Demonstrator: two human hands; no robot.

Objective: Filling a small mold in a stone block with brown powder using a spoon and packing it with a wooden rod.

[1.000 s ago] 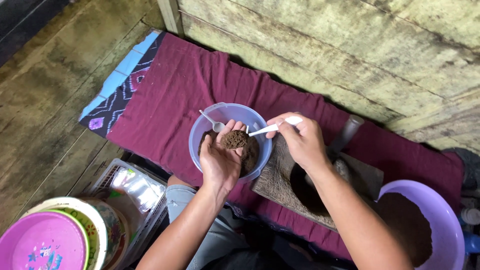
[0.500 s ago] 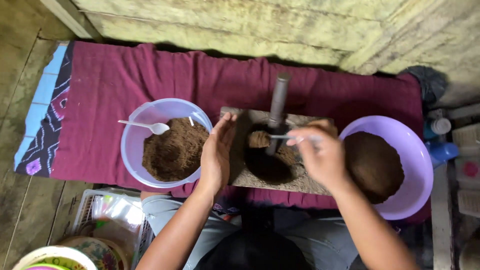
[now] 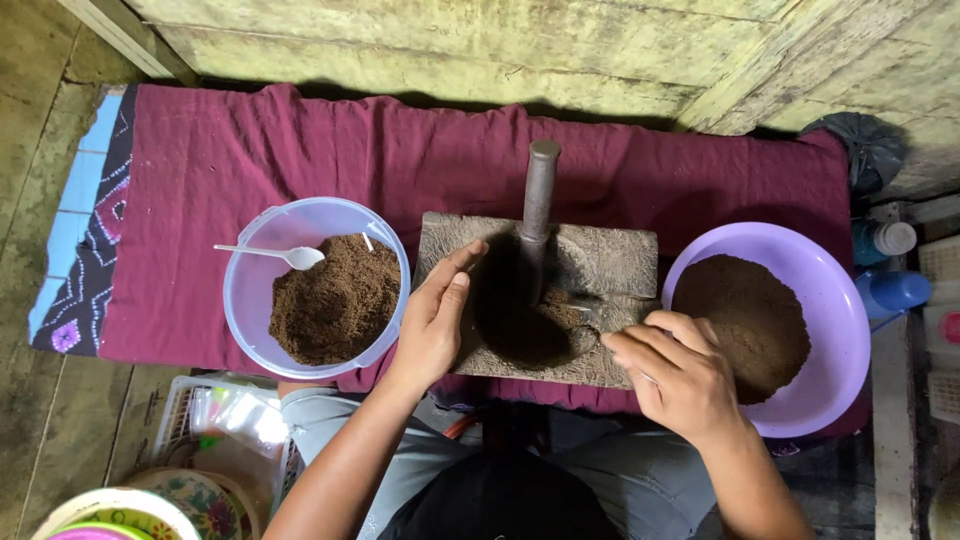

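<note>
A wooden mortar block (image 3: 620, 250) lies on a maroon cloth (image 3: 300, 150), with brown powder in its dark hollow (image 3: 525, 325) and a pestle (image 3: 538, 200) leaning in it. My left hand (image 3: 435, 315) is open and stands edge-on against the hollow's left rim. My right hand (image 3: 680, 375) is closed on a small spoon (image 3: 590, 310) whose tip reaches into the hollow. Left of the block, a clear plastic bowl (image 3: 250, 290) holds brown powder and a white spoon (image 3: 270, 253). To the right, a purple bowl (image 3: 830, 290) holds a mound of finer brown powder (image 3: 745, 320).
A plank wall (image 3: 500, 50) runs behind the cloth. Blue and white bottles (image 3: 890, 290) stand at the right edge. A white basket with plastic bags (image 3: 225, 430) and stacked patterned plates (image 3: 150, 505) sit at the lower left. My knees are under the block.
My left hand left the clear bowl, where it held a clump of powder, and now stands empty at the mortar. My right hand carried its spoon to the hollow. The view swung right.
</note>
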